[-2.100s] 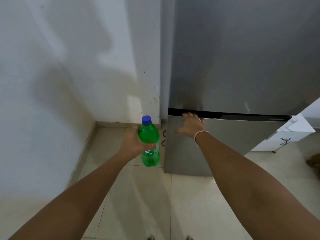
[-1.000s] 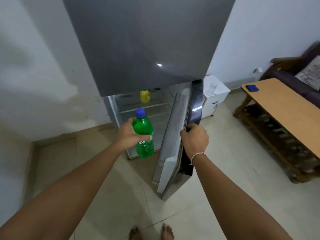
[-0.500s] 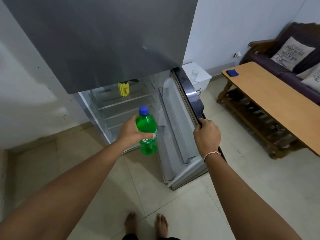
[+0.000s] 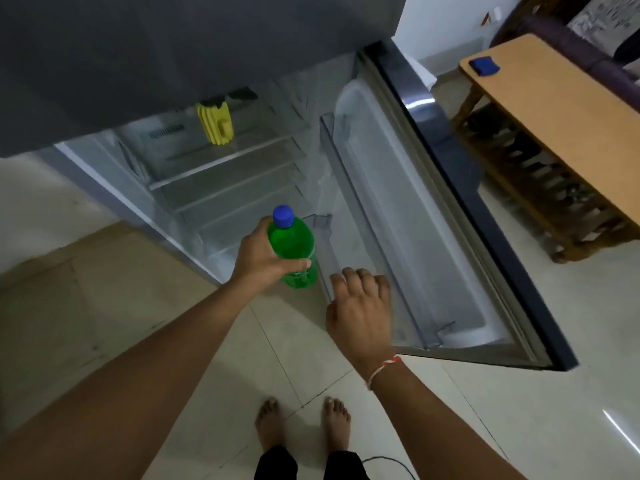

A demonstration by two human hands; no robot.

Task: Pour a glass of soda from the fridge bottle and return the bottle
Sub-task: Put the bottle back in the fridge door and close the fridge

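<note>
Gripping the green plastic soda bottle [image 4: 293, 250], the left hand [image 4: 260, 258] curls around it; at its four o'clock the right hand [image 4: 360, 308] hovers, fingers loosely spread.

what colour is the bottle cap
Blue cap on the green bottle; head view.

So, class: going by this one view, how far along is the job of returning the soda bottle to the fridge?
Done: the lower fridge door stands wide open, its shelf bare. Whether a glass was poured cannot be seen. In hand: the left hand grips the capped green bottle in front of the open compartment; the right hand hangs free, fingers relaxed, near the door shelf. Left: set the bottle inside and shut the door.
</note>
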